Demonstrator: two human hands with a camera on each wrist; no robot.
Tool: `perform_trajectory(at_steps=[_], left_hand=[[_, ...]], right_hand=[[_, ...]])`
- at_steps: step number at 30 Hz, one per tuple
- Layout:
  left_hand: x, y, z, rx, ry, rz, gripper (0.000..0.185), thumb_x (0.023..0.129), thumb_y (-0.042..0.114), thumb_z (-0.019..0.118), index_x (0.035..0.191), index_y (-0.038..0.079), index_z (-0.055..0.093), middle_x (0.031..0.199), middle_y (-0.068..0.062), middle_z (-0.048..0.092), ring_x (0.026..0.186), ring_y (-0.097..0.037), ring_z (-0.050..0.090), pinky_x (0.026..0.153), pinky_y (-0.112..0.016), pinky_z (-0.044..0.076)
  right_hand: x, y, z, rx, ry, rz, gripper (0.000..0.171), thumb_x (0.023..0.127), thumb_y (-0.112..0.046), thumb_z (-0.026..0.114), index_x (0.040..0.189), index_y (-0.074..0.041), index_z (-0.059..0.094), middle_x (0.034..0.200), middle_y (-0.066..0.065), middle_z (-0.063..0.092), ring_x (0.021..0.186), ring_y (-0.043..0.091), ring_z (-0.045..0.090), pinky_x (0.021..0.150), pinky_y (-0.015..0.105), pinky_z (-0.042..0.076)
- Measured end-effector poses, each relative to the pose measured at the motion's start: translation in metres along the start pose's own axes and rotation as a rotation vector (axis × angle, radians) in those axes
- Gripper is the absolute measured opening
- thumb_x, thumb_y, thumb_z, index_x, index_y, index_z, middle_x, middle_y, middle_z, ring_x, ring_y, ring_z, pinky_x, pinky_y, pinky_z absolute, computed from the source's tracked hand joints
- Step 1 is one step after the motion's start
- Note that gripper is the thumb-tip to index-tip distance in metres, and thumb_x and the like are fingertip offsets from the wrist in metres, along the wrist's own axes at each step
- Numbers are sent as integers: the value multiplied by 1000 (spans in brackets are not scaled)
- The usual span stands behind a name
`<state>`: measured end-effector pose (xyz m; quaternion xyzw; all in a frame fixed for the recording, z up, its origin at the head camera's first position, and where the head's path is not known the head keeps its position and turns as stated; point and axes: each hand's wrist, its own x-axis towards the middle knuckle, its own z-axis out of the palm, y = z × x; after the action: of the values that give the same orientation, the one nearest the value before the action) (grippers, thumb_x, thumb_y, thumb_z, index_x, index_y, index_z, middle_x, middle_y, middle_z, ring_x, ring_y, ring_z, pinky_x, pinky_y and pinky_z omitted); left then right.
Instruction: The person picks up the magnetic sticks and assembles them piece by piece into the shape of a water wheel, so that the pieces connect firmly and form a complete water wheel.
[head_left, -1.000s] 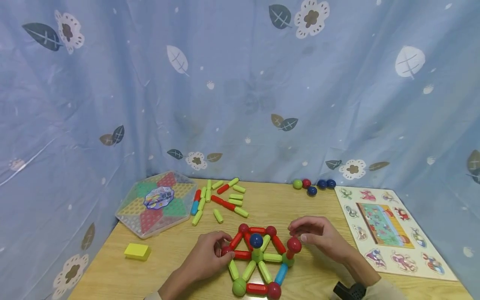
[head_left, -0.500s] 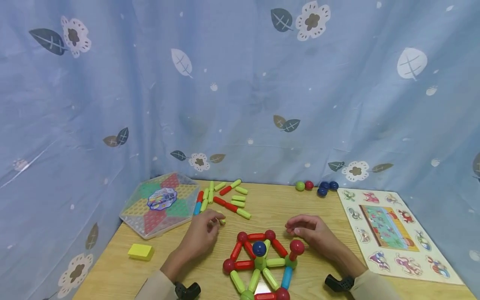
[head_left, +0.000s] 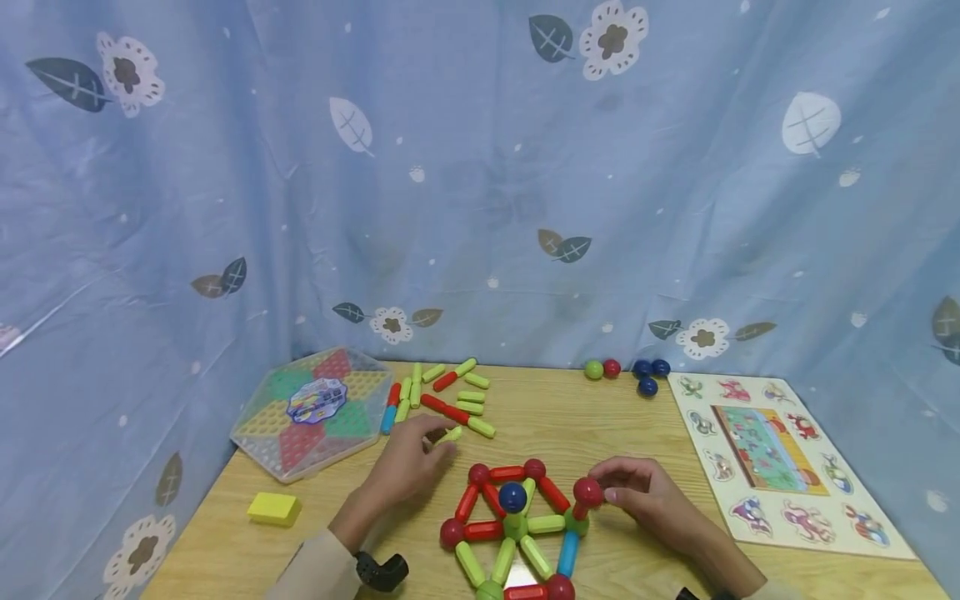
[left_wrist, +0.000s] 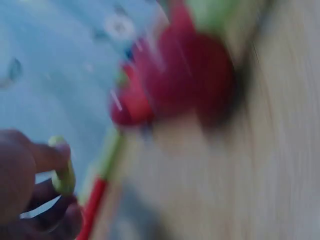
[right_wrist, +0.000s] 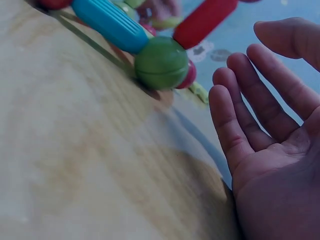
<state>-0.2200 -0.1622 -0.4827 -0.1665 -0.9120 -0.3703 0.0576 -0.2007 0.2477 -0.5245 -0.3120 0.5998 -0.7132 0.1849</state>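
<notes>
1. Green stick (head_left: 450, 434): pinched between thumb and fingertips of my left hand (head_left: 408, 463), lifted just above the table (head_left: 225, 533), between the loose sticks (head_left: 450, 398) near the far edge and the stick-and-ball frame (head_left: 517, 525) at the near edge (the left wrist view is blurred, yet shows the green stick (left_wrist: 62, 172) clamped in my fingers (left_wrist: 47, 155)).
2. My right hand (head_left: 648, 496) sits beside the frame's right side, fingers loosely curved and apart, fingertips at the raised red ball (head_left: 588, 492); they are not clamped round it.
3. Farther out: a hexagonal board (head_left: 315, 408) by the left edge, a yellow block (head_left: 273, 508) nearer me, spare balls (head_left: 626, 371) at the far edge, a puzzle board (head_left: 772, 458) along the right edge.
</notes>
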Motion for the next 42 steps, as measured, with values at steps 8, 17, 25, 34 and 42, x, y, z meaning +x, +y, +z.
perform_trajectory(at_steps=[8,17,25,34,42], left_hand=[[-10,91,7,-472,-142,65,23,105,26,75,127,17,77,113,0,78,101,-13,73,90,-27,61],[-18,118,35,-294,-271,197,18,105,22,76,123,18,78,115,9,74,99,3,66,87,-21,58],[-21,116,41,-122,-264,242,17,105,22,76,122,19,79,113,12,72,99,5,63,88,-20,56],[-19,117,38,-131,-267,254,20,107,22,74,126,21,79,115,12,71,102,5,62,89,-20,56],[-19,110,39,-189,-291,241,21,105,22,77,125,21,81,118,10,75,110,-2,68,96,-23,57]], right_hand=[[-7,-2,13,-19,-9,2,41,105,10,52,142,0,66,137,7,76,122,16,74,106,30,58],[-7,2,24,-90,39,42,35,106,6,57,139,1,68,134,1,76,117,12,72,98,28,59],[-5,2,29,-127,41,9,30,109,4,58,136,5,69,131,3,78,116,10,73,98,28,59],[-4,2,31,-115,36,-23,29,109,5,57,136,6,68,129,2,79,116,11,73,99,29,60],[-3,4,32,-150,59,29,30,110,3,57,137,2,70,133,2,78,118,11,73,99,29,61]])
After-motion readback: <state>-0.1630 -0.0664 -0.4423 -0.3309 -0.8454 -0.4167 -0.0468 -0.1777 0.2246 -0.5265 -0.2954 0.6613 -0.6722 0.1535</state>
